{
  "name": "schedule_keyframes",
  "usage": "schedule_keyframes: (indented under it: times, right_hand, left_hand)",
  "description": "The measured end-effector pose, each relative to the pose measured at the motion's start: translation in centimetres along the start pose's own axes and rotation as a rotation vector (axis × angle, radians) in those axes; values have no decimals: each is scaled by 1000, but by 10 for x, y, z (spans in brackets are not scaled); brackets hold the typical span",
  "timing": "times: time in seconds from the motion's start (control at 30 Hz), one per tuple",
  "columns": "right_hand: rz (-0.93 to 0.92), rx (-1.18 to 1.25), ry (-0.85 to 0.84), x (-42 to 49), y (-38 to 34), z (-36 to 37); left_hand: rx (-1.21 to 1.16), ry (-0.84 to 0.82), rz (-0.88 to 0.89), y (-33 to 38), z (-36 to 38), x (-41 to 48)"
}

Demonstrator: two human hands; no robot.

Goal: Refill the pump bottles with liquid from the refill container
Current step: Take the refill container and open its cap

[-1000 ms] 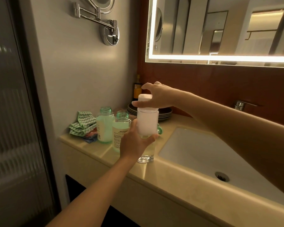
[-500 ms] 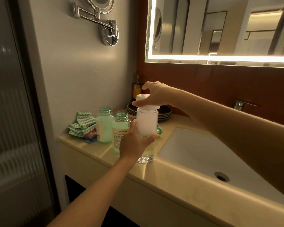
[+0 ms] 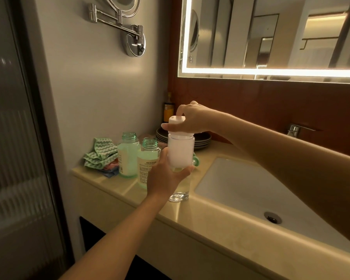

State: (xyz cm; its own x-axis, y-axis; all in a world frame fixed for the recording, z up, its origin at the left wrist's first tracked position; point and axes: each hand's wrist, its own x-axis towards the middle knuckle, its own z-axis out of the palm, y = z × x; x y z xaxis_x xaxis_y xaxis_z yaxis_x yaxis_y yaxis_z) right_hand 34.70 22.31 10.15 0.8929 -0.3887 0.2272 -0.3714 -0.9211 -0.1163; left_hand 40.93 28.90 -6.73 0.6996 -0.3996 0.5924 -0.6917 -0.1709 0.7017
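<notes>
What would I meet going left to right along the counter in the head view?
Cloth → left green bottle → right green bottle → white bottle, held up in both hands → sink → tap.

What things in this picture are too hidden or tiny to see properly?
Head view:
- The cap of the white bottle: mostly covered by the right hand.
- The clear glass: top hidden behind the left hand.
- The green bottle's label: print too small.
- A green item behind the white bottle: mostly hidden.
</notes>
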Motion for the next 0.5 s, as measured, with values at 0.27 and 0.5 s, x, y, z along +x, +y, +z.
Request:
schedule_keyframes:
  times: [0.27, 0.5]
  right_hand:
    - [-2, 404, -126, 4, 0, -7]
    - [43, 260, -66, 7, 0, -2]
  left_hand:
    - [0, -2, -12, 0, 0, 0]
    - [4, 5, -7, 1, -1, 0]
